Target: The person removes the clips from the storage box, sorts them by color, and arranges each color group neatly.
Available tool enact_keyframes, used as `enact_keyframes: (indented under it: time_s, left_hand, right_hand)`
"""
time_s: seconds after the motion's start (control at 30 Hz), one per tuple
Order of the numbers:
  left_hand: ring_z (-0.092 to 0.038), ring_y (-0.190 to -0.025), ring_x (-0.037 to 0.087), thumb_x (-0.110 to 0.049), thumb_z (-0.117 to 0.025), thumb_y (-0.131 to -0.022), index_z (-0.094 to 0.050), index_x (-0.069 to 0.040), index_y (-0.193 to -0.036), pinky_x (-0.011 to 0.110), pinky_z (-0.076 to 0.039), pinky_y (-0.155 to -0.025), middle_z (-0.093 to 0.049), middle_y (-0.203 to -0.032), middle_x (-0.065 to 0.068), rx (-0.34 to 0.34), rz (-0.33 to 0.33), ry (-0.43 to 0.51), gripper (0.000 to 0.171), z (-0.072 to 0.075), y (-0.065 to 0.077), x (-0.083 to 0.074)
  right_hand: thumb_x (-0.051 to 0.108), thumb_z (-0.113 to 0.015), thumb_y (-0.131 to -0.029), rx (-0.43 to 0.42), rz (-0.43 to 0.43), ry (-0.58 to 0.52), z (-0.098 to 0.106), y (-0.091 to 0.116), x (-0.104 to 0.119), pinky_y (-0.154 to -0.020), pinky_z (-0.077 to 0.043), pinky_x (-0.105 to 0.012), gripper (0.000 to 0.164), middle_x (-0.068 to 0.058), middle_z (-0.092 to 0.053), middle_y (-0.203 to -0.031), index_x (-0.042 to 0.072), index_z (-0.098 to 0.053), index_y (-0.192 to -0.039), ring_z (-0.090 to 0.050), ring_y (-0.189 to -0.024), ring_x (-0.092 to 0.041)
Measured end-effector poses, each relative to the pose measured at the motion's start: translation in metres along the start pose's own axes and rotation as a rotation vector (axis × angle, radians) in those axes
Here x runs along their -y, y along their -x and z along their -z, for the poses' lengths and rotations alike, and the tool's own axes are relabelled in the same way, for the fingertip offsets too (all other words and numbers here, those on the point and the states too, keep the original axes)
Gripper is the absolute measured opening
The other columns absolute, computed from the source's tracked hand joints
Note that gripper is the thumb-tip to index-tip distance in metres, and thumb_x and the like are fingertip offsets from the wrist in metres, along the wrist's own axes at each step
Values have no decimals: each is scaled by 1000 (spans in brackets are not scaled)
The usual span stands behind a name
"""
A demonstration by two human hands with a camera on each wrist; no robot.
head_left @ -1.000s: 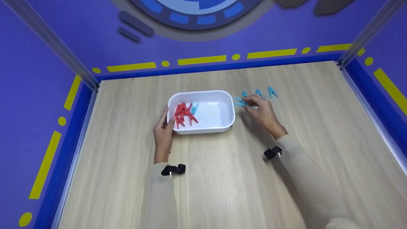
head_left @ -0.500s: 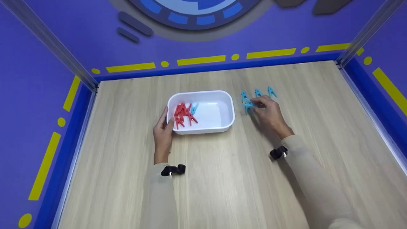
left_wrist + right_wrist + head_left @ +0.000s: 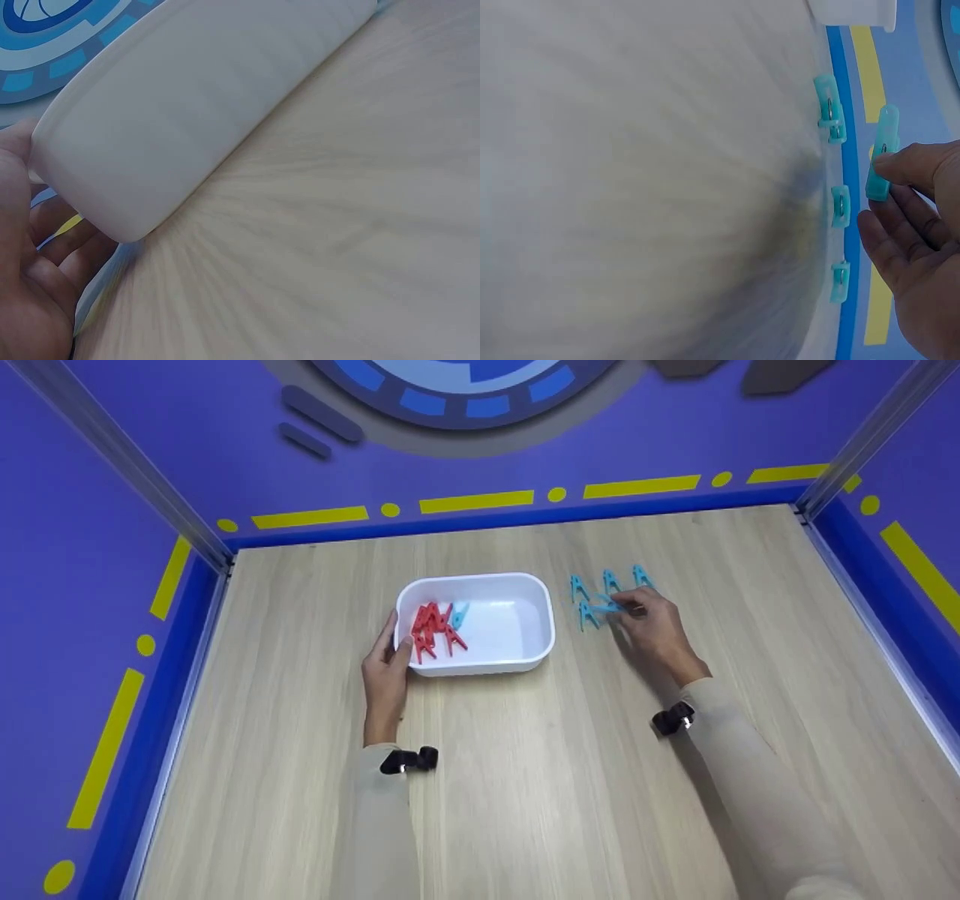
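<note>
A pinched blue clothespin [image 3: 886, 135] hangs near four blue clothespins [image 3: 587, 613]; a white tub [image 3: 510, 631] holds red clothespins [image 3: 431, 619] and a lone blue clothespin [image 3: 459, 618].

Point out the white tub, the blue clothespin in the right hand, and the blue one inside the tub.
White tub [image 3: 506, 634], head view: on its bare inside floor.
Held blue clothespin [image 3: 886, 141], right wrist view: on its body's upper half.
Blue clothespin inside the tub [image 3: 458, 619], head view: on its middle.

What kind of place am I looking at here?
Probably a purpose-built booth for recording tabletop handling: printed purple panels enclose the wood-patterned table on the three sides in view, metal posts stand at its far corners, and black devices sit on both wrists.
</note>
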State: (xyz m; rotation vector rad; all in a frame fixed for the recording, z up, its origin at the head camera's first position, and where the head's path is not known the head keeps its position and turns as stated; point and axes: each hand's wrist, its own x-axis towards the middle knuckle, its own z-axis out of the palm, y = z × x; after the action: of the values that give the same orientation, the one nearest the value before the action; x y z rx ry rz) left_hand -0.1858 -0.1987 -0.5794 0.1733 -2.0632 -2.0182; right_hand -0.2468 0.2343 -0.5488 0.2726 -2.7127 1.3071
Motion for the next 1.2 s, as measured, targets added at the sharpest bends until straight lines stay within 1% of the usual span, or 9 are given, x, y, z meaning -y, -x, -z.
enact_keyframes:
  time_s: [0.27, 0.47, 0.57, 0.7, 0.83, 0.9, 1.03, 1.1, 1.2]
  left_hand:
    - [-34, -154, 12, -15, -64, -108, -52, -17, -158, 26, -32, -123, -46, -164, -2, -4, -6, 7, 52, 0, -1, 0]
    - [-31, -156, 17, -9, -62, -107, -48, -12, -160, 26, -29, -125, -41, -167, 3, -7, 31, 26, 54, 0, -2, -2]
    - [-30, -157, 18, -7, -61, -107, -48, -9, -159, 25, -29, -124, -41, -167, 4, -7, 39, 39, 54, 0, -2, -3]
    - [-32, -156, 19, -6, -62, -107, -48, -7, -159, 25, -31, -123, -42, -166, 6, -5, 38, 53, 54, -1, 2, -15]
    - [-32, -156, 20, -7, -61, -107, -49, -7, -159, 26, -31, -124, -43, -166, 7, 4, 37, 34, 53, -3, 7, -29]
    - [-31, -156, 20, -7, -61, -107, -48, -8, -159, 27, -30, -124, -42, -166, 6, 1, 43, 30, 53, -3, 6, -26]
    - [-30, -156, 16, -7, -60, -107, -48, -10, -160, 26, -30, -124, -42, -167, 3, -9, 46, 38, 54, -2, 1, -12]
    - [-31, -156, 14, -8, -60, -108, -48, -12, -160, 24, -30, -124, -42, -167, 1, -8, 35, 39, 54, -2, -1, -5]
    - [-32, -155, 12, -11, -62, -108, -50, -14, -159, 24, -31, -123, -43, -166, -1, -4, 11, 36, 53, -2, -1, -2]
  right_hand:
    - [-9, -65, -99, 37, -56, 56, 5, 3, -12, -99, -56, -48, 30, -19, -67, -122, -4, -70, -128, -64, -115, -35]
    - [-8, -65, -100, 75, -98, 78, 8, 4, -17, -98, -56, -48, 28, -19, -66, -124, -4, -70, -127, -63, -115, -35]
    - [-6, -64, -101, 95, -118, 88, 9, 3, -17, -100, -55, -49, 28, -18, -65, -125, -3, -70, -128, -63, -117, -35]
    - [-5, -62, -102, 123, -128, 97, 10, 1, -15, -101, -54, -50, 28, -20, -64, -125, -4, -70, -128, -62, -117, -37]
    - [-3, -60, -103, 148, -143, 99, 14, 0, -12, -102, -53, -52, 29, -22, -62, -127, -5, -69, -130, -61, -119, -39]
    - [1, -60, -104, 149, -160, 89, 17, 0, -10, -103, -53, -52, 28, -23, -61, -128, -6, -68, -130, -60, -120, -40]
    - [11, -61, -107, 133, -215, 66, 21, -1, -7, -103, -51, -53, 29, -26, -59, -130, -8, -67, -128, -59, -122, -42]
    - [16, -63, -107, 126, -246, 70, 21, -2, -5, -100, -51, -51, 31, -26, -60, -128, -8, -67, -127, -59, -120, -41]
    - [18, -64, -107, 120, -289, 84, 19, -3, -5, -92, -53, -46, 31, -24, -60, -125, -7, -67, -125, -59, -114, -37]
